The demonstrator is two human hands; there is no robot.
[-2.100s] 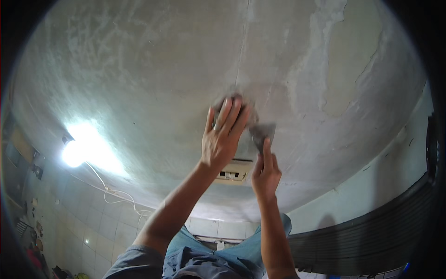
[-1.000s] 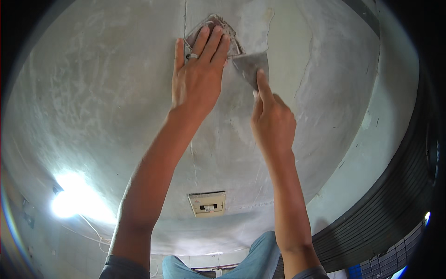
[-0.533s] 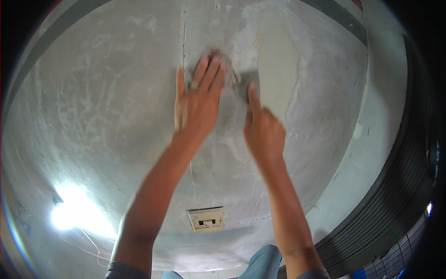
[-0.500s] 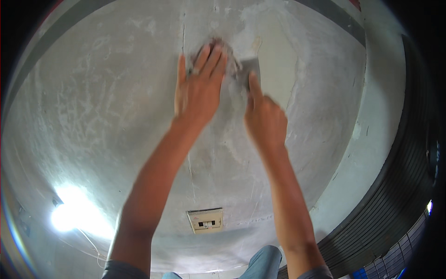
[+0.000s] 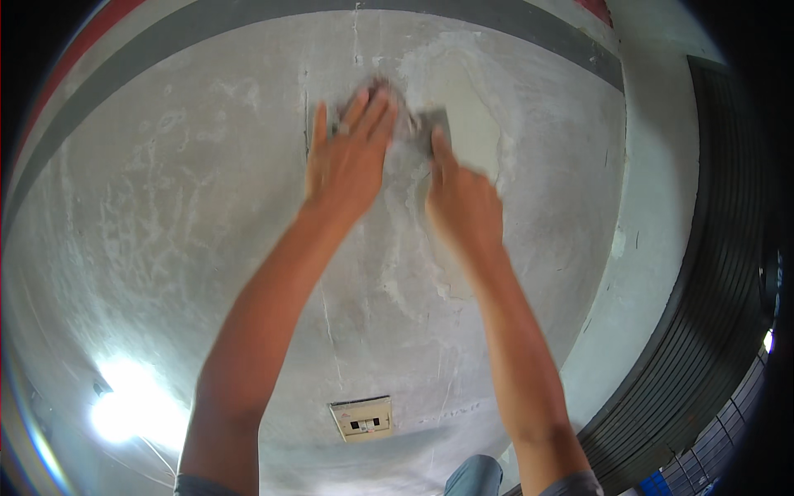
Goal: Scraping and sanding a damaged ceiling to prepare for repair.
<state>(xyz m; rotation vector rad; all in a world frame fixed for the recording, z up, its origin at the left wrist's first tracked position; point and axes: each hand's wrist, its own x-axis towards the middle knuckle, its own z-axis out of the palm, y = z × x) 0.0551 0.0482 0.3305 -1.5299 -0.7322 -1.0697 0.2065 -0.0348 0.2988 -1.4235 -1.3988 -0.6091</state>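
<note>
My left hand (image 5: 346, 161) lies with fingers stretched out over a blurred, dark, crusted flat piece (image 5: 389, 93) against the grey plastered wall (image 5: 198, 248). Its thumb and fingertips are toward the top of the wall. My right hand (image 5: 463, 198) grips a grey putty knife (image 5: 432, 124), index finger along the blade, whose edge sits just right of the dark piece. Beside the blade is a paler patch (image 5: 471, 107) with ragged edges.
A switch plate (image 5: 364, 417) is lower on the wall. A bright lamp (image 5: 116, 417) with a wire is at lower left, a dark ribbed shutter (image 5: 703, 248) at right, a grey band (image 5: 198, 41) across the top. My bent knee (image 5: 473, 477) shows at the bottom.
Over two seconds both hands and the knife have risen in the picture, then shifted slightly left. The view has swung so more upper wall and its painted bands show.
</note>
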